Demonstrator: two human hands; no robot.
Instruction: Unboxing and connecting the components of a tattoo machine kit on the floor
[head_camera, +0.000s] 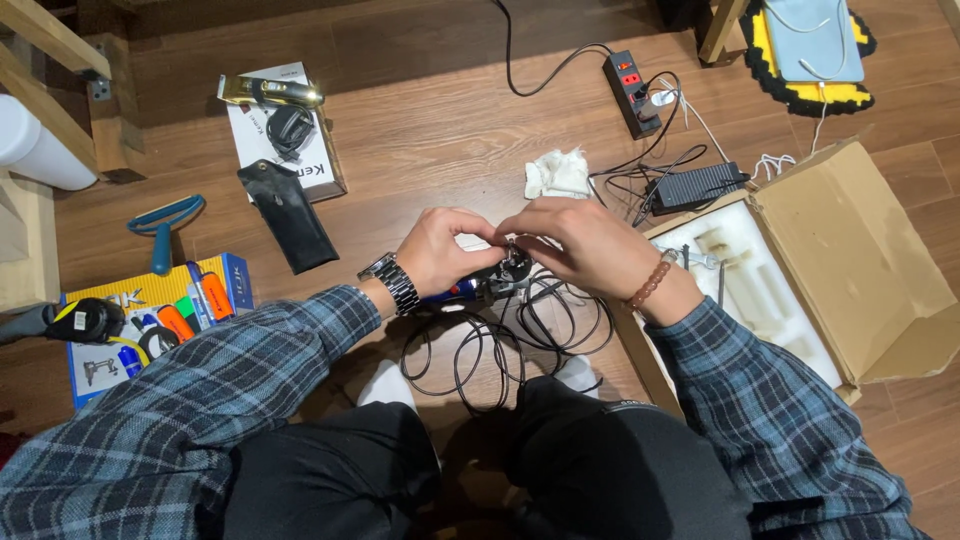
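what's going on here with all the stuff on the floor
A person in a plaid shirt sits on a wooden floor, both hands together over a small corded power tool. The left hand holds the tool's body while the right hand works with its fingertips at the tool's front end. The tool's black cord lies looped between the feet. An open cardboard box with a white foam insert sits to the right, a power strip lies ahead, and a colourful box of tools lies to the left.
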